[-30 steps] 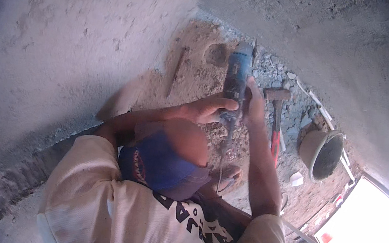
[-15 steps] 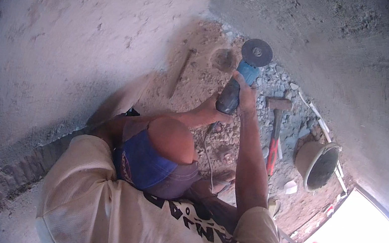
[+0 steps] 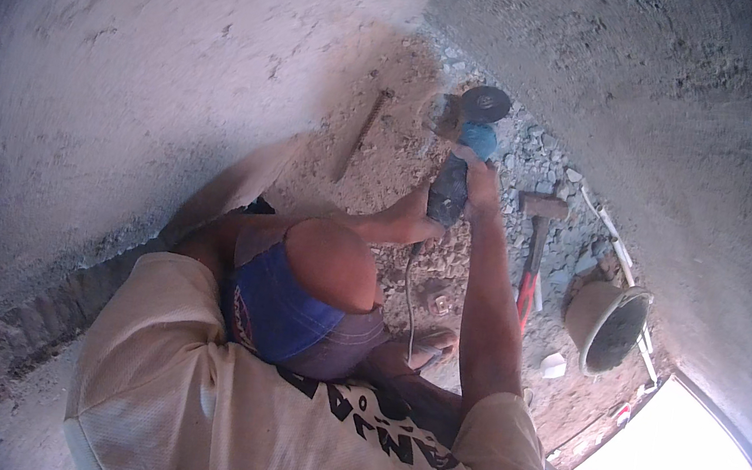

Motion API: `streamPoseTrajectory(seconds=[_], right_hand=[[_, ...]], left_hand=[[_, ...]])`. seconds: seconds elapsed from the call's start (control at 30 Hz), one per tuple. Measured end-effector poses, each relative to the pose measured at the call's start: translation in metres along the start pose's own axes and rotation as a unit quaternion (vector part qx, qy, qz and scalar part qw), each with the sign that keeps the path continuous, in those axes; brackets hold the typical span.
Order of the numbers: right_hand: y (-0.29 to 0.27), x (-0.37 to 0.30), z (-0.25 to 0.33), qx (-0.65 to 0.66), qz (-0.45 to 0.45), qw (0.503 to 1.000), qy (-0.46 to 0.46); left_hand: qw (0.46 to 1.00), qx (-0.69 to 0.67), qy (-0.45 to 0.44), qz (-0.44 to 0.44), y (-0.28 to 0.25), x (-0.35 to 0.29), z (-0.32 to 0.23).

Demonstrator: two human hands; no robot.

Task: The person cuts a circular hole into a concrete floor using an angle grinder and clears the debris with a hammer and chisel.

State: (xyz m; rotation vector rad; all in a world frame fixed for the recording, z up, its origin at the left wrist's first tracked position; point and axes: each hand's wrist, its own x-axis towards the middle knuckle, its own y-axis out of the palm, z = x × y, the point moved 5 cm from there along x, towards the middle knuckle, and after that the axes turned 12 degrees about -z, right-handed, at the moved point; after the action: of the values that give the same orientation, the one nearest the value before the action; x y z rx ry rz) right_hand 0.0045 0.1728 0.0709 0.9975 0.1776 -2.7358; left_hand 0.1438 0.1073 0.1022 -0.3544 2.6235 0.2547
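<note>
My left grip (image 3: 415,220) grasps the rear end of an angle grinder (image 3: 449,188), my right grip (image 3: 483,185) its body behind the blue head. The grinder is over the dirt floor, its dark disc (image 3: 486,104) at the far end. A red-handled hammer (image 3: 537,245) lies to the right, near a bucket (image 3: 585,312).

The support surface is a rough earth floor (image 3: 393,165). Loose grey rubble (image 3: 529,151) covers its far right part. A thin rod (image 3: 364,134) lies at left. A hammer (image 3: 535,249) lies right of centre, head far. A bucket (image 3: 583,320) rests farther right; a white fragment (image 3: 553,366) lies at its near left.
</note>
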Motion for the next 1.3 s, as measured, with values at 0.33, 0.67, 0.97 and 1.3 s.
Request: streamPoseTrajectory(seconds=[0.33, 0.67, 0.97, 1.3], right_hand=[[0.000, 0.028, -0.032, -0.169, -0.088, 0.981, 0.023], [0.020, 0.037, -0.023, -0.233, -0.009, 0.972, -0.016], [0.013, 0.062, -0.022, -0.321, 0.007, 0.946, -0.052], [-0.002, 0.046, -0.031, -0.224, 0.008, 0.974, 0.042]], left_hand=[[0.993, -0.013, -0.113, -0.002, -0.001, -0.001, 0.006], [0.995, -0.067, -0.069, -0.034, 0.003, 0.015, 0.023], [0.973, -0.164, -0.156, -0.043, 0.011, 0.019, -0.015], [0.947, -0.165, -0.267, -0.063, 0.031, 0.006, -0.048]])
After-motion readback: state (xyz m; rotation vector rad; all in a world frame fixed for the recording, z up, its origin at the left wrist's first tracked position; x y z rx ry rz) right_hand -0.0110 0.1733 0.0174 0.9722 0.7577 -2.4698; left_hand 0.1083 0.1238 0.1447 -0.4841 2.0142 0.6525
